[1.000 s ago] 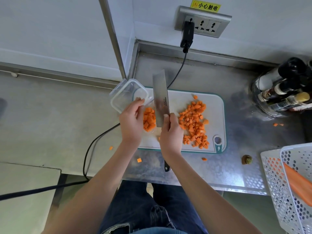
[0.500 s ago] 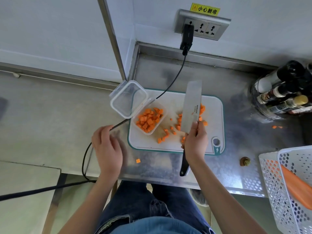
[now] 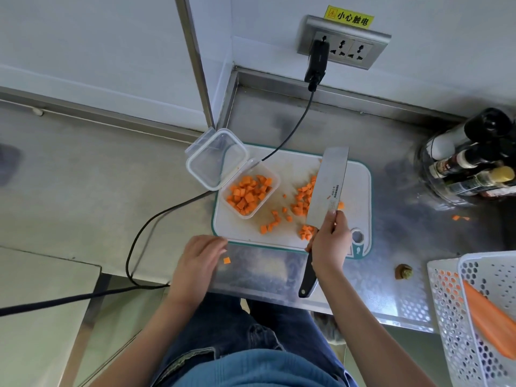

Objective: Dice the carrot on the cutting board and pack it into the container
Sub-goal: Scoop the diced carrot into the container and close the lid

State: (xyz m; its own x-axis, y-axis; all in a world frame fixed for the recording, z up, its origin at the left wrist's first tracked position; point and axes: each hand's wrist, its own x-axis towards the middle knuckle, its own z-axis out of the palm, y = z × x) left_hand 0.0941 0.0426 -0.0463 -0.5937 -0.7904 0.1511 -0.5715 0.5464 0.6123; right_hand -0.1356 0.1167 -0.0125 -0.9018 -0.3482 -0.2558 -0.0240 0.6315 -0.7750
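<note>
Carrot dice (image 3: 303, 202) could scatter off the board (image 3: 360, 196) if the right hand (image 3: 331, 241), gripping the cleaver (image 3: 329, 188), sweeps carelessly; the left hand (image 3: 196, 263), loosely curled and empty, guards nothing.

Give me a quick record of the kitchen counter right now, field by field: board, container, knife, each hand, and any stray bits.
board: white cutting board with teal rim, diced carrot scattered on it
container: clear container on the board's left end, partly filled with dice, hinged lid open
knife: cleaver over the carrot pile
right hand: right hand grips the cleaver's handle
left hand: left hand holds nothing, by a stray cube on the counter
</note>
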